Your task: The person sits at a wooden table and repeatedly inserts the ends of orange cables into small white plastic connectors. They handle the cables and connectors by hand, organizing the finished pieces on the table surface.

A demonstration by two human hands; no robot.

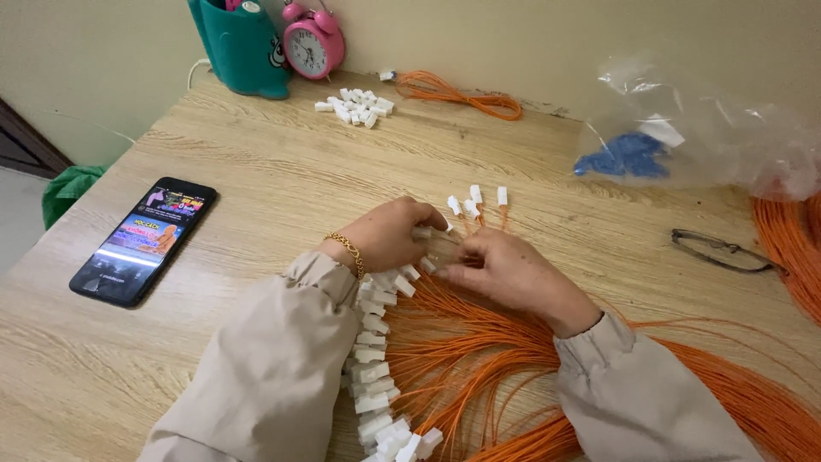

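My left hand (392, 233), with a gold bracelet at the wrist, pinches a small white plastic connector (422, 232) at its fingertips. My right hand (506, 272) meets it, fingertips closed on the end of a thin orange wire (445, 308). A fan of orange wires spreads under both hands, and a curved row of wired white connectors (373, 376) runs down beside my left sleeve. Three wired connectors (475, 198) lie just beyond my fingers.
A black phone (143, 239) with a lit screen lies at the left. At the back stand a teal holder (244, 47), a pink alarm clock (313, 44), loose white connectors (357, 106) and an orange wire coil (466, 96). At right lie a clear bag with blue pieces (629, 156) and eyeglasses (723, 251).
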